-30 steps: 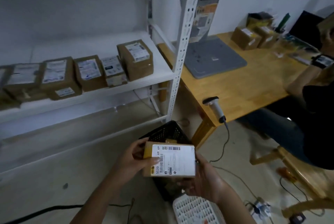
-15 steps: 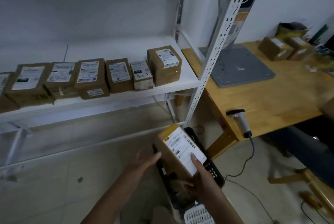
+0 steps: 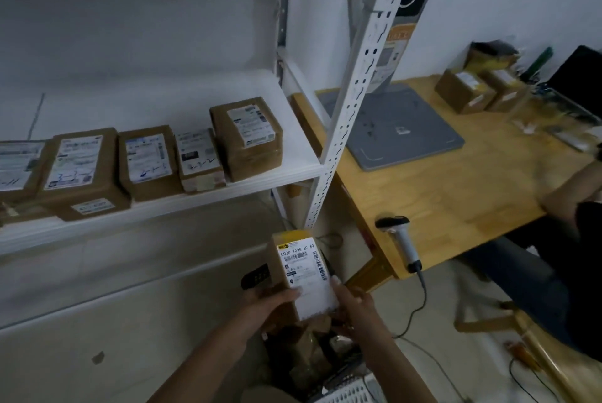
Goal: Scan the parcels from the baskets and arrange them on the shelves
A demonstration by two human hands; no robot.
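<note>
In the head view, at lower centre of the frame, the left hand (image 3: pixel 272 301) and right hand (image 3: pixel 355 308) curl their fingers round a parcel (image 3: pixel 303 279) above the black basket (image 3: pixel 256 277); the barcode (image 3: pixel 298 255) is best turned flat toward the scanner (image 3: pixel 400 239) at the table (image 3: pixel 456 191) edge before shelving.

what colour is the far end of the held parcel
Yellow. The far end of the parcel, above its white label, shows best in the head view.
</note>
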